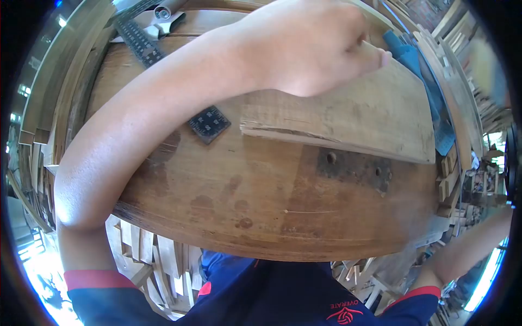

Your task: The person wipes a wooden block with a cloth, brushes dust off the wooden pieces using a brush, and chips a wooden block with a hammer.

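My left hand (315, 49) is closed, its fingers curled and turned away, over the far part of a pale wooden board (348, 122). Whatever the fingers hold, if anything, is hidden by the hand. The board lies on a brown wooden worktop (244, 195), with a rough, split near-left edge. A black ruler with white markings (209, 125) runs beneath my left forearm and shows on both sides of it. My right forearm (473, 247) rises at the lower right and leaves the view, so the right hand does not show clearly.
A dark metal plate with holes (353, 169) lies partly under the board. Blue material (429, 92) runs along the board's right side. A grey metal tube (166, 11) lies at the far left. Wood strips (70, 76) are stacked leftward. A blurred shape (486, 68) shows upper right.
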`<state>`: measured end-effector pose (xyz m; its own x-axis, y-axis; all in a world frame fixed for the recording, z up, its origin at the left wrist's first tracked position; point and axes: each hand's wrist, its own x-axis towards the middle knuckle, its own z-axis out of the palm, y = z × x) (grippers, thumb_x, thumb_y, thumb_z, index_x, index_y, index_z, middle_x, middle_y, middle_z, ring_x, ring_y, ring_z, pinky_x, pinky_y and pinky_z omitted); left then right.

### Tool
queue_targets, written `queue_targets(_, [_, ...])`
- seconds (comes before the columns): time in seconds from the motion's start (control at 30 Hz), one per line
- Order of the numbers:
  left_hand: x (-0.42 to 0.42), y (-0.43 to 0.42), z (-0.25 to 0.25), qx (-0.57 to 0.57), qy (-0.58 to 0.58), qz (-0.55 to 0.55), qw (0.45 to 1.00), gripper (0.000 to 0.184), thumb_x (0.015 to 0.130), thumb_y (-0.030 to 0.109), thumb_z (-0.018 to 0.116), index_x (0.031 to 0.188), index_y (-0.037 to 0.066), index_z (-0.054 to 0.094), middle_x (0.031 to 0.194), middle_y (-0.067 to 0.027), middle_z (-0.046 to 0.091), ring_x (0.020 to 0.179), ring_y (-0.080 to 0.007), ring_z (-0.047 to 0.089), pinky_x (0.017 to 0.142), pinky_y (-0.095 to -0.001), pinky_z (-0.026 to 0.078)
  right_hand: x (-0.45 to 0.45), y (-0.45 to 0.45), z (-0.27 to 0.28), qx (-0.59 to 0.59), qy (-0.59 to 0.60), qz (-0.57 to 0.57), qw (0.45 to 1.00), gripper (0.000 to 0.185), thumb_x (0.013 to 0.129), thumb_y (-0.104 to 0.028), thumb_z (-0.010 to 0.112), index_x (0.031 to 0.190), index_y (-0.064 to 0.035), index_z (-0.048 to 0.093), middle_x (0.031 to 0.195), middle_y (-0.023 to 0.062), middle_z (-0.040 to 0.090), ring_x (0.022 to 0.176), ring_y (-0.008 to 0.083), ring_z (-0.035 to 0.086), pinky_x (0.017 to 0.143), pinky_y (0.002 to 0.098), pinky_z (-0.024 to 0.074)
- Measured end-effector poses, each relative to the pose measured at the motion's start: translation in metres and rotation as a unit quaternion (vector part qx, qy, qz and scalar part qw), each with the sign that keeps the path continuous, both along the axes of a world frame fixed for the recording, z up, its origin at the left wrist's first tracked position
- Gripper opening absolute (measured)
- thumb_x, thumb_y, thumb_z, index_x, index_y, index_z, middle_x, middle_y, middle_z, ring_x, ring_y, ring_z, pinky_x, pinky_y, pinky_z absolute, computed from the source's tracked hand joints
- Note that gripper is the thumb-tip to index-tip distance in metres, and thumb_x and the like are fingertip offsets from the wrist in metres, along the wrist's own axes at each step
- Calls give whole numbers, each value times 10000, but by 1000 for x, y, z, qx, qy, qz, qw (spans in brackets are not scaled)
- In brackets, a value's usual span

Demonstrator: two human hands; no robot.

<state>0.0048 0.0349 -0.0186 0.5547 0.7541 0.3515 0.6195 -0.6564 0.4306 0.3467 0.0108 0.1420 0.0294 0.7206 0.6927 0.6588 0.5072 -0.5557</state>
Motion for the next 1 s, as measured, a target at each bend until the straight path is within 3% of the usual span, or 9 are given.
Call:
queue_targets(0.1, [7,-3,-11,38,25,62,997,491,1033,416,507,973,-29,706,917,-235,726,984,-410,700,875,-486,555,2,-33,47,306,-53,-94,946,334,1054,-257,567,1194,-4,734,1117,152,760,889,205,750,614,254,591])
queue_targets(0.13, [7,-7,-6,-1,18,77,997,478,1008,408,526,974,-20,736,977,-222,742,1027,-393,709,896,-492,565,59,-51,90,407,-397,-158,807,321,1055,-206,556,1232,9,717,1237,155,727,1027,237,739,759,321,637])
queue_targets(0.17, [6,-6,-8,9,5,70,997,478,1018,413,535,982,-22,729,923,-222,731,962,-397,710,873,-479,562,-5,-62,70,393,-80,-116,909,319,1076,-164,520,1246,23,715,1285,159,710,1097,255,722,891,371,634])
queue_targets(0.2, [6,-4,-14,19,-8,63,998,479,1028,419,545,990,-25,723,869,-221,719,896,-401,711,851,-467,559,9,-73,83,480,-279,-185,811,338,1099,-179,497,1253,23,720,1279,166,714,1109,260,714,916,366,627])
queue_targets(0.27, [6,-5,-16,24,-41,67,997,423,1003,371,576,868,-14,686,751,-209,690,812,-450,695,805,-491,562,20,-98,102,520,-290,-219,773,344,1100,-198,499,1236,23,725,1247,162,713,1094,252,705,898,357,617])
queue_targets(0.5, [4,-13,-10,14,-38,106,994,482,1017,424,532,899,-18,684,833,-224,708,855,-415,717,793,-506,575,37,-105,-9,201,-259,-260,908,386,1086,-295,519,1213,20,703,1078,140,680,960,213,654,814,340,546])
queue_targets(0.73, [8,-14,-8,33,-96,127,987,606,1050,555,431,1194,-11,592,917,-221,723,899,-435,713,792,-514,576,1,-123,-156,-187,-365,-205,889,448,1071,-392,539,1190,16,681,909,118,647,826,175,603,730,322,475])
queue_targets(0.83, [5,-9,-10,57,-96,102,989,639,1054,585,394,1218,-4,580,932,-232,718,920,-437,710,815,-518,569,-57,-154,-187,-191,-224,-130,947,420,1058,-351,569,1005,53,666,691,134,615,650,245,559,650,400,453])
queue_targets(1.0, [9,-1,-15,46,-37,63,996,639,1045,596,403,1142,17,656,965,-259,708,975,-444,698,857,-524,560,-58,-158,-176,-216,-206,-100,949,442,1051,-361,579,919,58,632,650,76,516,608,173,465,577,388,387])
